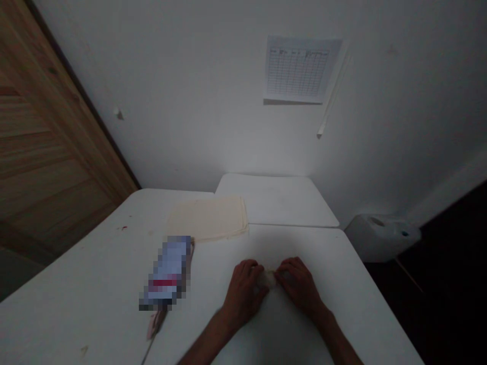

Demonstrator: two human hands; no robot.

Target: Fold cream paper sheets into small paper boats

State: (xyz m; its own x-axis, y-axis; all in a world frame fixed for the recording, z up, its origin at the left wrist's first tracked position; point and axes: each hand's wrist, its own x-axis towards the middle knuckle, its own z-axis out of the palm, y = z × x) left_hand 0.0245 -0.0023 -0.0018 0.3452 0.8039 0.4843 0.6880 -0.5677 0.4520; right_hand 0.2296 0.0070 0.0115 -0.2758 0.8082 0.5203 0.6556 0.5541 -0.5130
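Observation:
My left hand (pixel 243 289) and my right hand (pixel 299 284) rest close together on the white table (pixel 95 294). Both have their fingers curled round a small pale piece (pixel 269 278) pinched between them; what it is I cannot make out. A stack of cream flat sheets (pixel 207 218) lies on the table beyond my hands, to the left.
A blurred-out flat item (pixel 167 274) lies left of my hands, with a thin tool (pixel 154 327) poking out under it. A second white table (pixel 276 197) stands against the wall. A wooden door (pixel 41 137) is at left; a white bin (pixel 380 235) at right; a printed sheet (pixel 299 68) on the wall.

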